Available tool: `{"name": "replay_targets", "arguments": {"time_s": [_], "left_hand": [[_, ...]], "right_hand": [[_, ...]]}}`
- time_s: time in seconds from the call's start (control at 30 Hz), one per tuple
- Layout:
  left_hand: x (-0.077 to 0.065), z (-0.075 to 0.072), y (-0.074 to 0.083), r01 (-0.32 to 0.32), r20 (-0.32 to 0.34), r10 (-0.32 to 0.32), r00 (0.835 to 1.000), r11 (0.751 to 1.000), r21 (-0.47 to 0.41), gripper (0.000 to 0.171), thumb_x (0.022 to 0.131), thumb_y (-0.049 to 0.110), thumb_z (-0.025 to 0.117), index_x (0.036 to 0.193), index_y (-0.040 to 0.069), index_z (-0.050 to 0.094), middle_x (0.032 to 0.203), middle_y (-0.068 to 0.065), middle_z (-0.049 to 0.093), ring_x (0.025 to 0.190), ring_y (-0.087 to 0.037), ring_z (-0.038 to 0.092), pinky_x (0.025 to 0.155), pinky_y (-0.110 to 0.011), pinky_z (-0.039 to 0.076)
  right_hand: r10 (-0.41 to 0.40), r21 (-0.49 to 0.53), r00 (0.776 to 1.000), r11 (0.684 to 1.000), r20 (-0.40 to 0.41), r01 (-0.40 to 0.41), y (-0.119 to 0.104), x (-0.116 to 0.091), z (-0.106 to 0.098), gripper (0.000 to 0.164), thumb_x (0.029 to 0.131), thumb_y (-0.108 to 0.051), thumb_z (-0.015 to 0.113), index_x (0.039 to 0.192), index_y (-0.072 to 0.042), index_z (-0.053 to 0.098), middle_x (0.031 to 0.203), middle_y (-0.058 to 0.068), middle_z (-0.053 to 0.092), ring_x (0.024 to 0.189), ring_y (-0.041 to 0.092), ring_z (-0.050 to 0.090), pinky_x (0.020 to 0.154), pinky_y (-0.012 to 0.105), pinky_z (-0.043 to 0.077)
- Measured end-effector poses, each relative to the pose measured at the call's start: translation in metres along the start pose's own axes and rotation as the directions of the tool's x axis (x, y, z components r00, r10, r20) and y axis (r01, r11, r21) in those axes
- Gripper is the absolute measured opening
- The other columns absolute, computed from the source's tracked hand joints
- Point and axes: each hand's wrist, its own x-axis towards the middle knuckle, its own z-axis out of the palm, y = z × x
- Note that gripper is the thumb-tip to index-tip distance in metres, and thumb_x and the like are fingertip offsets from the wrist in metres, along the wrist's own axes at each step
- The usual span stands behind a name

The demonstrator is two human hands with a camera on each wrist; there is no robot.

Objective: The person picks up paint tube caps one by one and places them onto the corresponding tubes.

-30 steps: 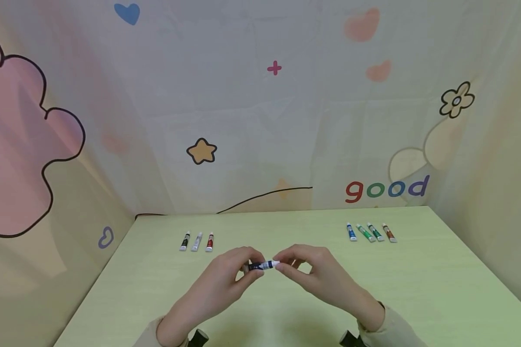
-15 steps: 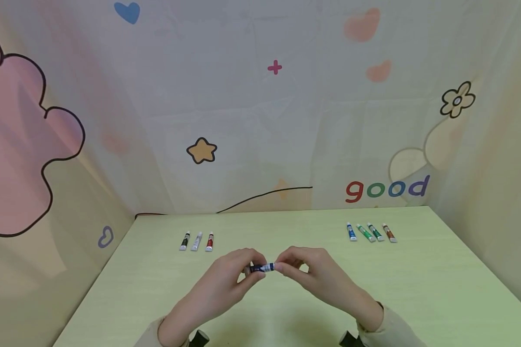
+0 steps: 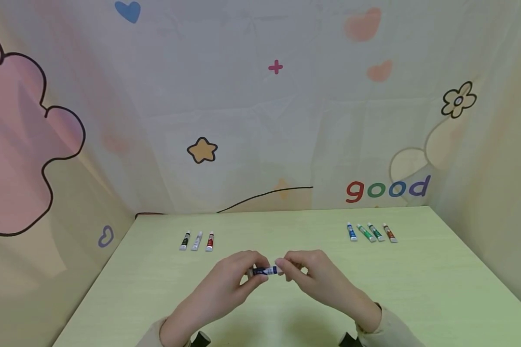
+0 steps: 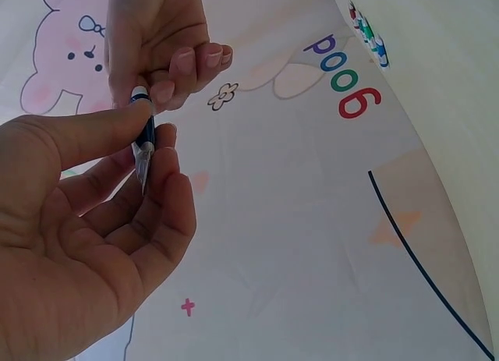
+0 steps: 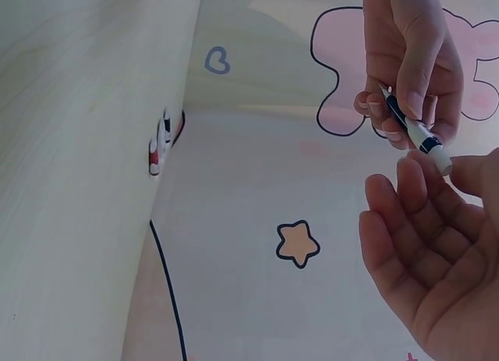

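A small dark blue and white paint tube [image 3: 265, 271] is held above the table, lying nearly level between the two hands. My left hand [image 3: 239, 277] pinches its body between thumb and fingers; the left wrist view shows the flattened silvery end of the tube [image 4: 144, 146] pointing into the palm. At the other end, my right hand [image 3: 319, 274] has thumb and forefinger on the white cap [image 5: 442, 164], its other fingers loosely bent. In the head view, the right fingers mostly hide the cap.
On the light green table [image 3: 156, 289], a black tube [image 3: 185, 241], a white tube [image 3: 197, 241] and a red tube [image 3: 210, 242] lie at back left. Several more, including a blue tube [image 3: 352, 232] and a brown tube [image 3: 390, 233], lie at back right. A printed curtain [image 3: 252, 120] stands behind.
Both hands have come slightly nearer and right with the tube. The right thumb and forefinger have rolled on the cap, the thumb now higher. The tubes on the table stay put.
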Motion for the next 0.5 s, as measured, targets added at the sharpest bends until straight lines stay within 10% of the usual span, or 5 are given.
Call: {"name": "replay_targets", "arguments": {"time_s": [0.5], "left_hand": [[0.0012, -0.0032, -0.0054, 0.018, -0.022, -0.018, 1.0, 1.0, 0.004, 0.012, 0.096, 0.012, 0.071, 0.105, 0.017, 0.066, 0.094, 0.012, 0.062, 0.08, -0.003, 0.057, 0.07, -0.023, 0.051]], "right_hand": [[-0.237, 0.023, 0.971, 0.971, -0.044, 0.238, 0.0016, 0.002, -0.0028, 0.015, 0.096, -0.009, 0.07, 0.109, -0.016, 0.069, 0.103, -0.006, 0.069, 0.088, 0.008, 0.064, 0.073, 0.027, 0.056]]}}
